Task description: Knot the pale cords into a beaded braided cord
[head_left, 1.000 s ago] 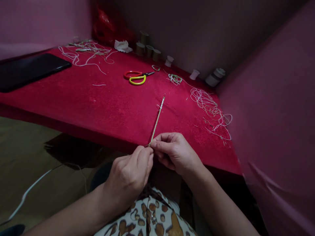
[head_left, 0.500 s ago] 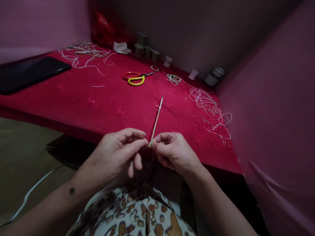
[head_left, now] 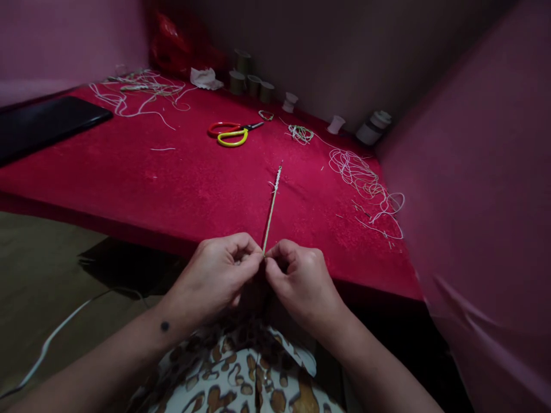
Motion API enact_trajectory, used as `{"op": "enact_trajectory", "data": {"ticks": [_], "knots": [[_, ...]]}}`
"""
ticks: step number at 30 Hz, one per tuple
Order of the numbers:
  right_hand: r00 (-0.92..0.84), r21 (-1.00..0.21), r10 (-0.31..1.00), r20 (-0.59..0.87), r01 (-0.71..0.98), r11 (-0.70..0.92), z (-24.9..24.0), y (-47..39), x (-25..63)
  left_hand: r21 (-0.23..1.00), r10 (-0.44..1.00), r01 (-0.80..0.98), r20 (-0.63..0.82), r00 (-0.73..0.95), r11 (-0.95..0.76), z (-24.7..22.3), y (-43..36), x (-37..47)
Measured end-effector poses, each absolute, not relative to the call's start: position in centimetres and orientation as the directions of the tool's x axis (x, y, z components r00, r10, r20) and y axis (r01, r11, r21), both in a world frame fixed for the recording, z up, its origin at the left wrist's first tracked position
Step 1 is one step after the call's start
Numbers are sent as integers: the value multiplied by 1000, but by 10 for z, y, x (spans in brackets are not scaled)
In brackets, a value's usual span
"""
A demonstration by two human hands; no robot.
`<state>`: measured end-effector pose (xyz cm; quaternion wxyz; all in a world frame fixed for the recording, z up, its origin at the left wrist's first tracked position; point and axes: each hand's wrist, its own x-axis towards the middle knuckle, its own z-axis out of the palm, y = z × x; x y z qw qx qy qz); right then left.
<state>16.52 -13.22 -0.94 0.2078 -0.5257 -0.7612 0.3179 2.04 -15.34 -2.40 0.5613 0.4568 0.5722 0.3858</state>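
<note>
A thin braided cord (head_left: 270, 217), pale green with a whitish upper part, stretches straight from the red-covered table toward me. Its far end is fixed at a small point on the cloth. At the near end, by the table's front edge, my left hand (head_left: 221, 272) pinches the cord between thumb and forefinger. My right hand (head_left: 303, 281) is closed in a pinch just right of it, on the cord's strands. The fingertips of both hands nearly meet and hide the very end of the cord.
Scissors (head_left: 232, 134) with red and yellow handles lie beyond the cord. Tangled thread (head_left: 355, 172) spreads at the right, with more loose thread (head_left: 142, 94) at the back left. A dark phone-like slab (head_left: 55, 123) rests on the left. Spools (head_left: 267, 92) and a white bottle (head_left: 373, 127) line the back.
My left fingers, looser before, have closed in a pinch at the cord's near end. Both hands have come closer together, and the dangling strand below is now hidden. The view has shifted slightly.
</note>
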Motion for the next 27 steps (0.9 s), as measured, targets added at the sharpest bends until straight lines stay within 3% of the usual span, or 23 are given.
{"op": "enact_trajectory", "data": {"ticks": [3,10,12,16,18,20,22,24,27], "knots": [[-347,-664,937,38,692,283,-5,-143,172,946,945,63,-320,59,317,-23,-152,22],[-392,-820,904,169,453,350,-18,-178,175,912,910,-101,-378,171,398,-19,-153,24],[-450,-808,883,130,468,358,-26,-180,175,896,907,-175,-377,188,409,-19,-154,25],[-617,-741,783,-83,563,366,-21,-173,186,848,892,-280,-414,182,451,-18,-155,25],[-559,-764,829,-24,545,345,-10,-166,192,829,887,-314,-431,167,462,-16,-155,24],[-363,-845,931,39,485,224,1,-159,193,820,888,-343,-432,157,459,-15,-154,23],[-263,-930,960,-93,367,11,8,-152,187,824,893,-343,-415,174,450,-16,-154,22],[-354,-949,888,-295,217,-229,8,-144,177,839,899,-324,-389,203,436,-18,-154,21],[-503,-910,767,-397,106,-401,2,-133,165,866,906,-277,-369,208,417,-18,-153,20]]}}
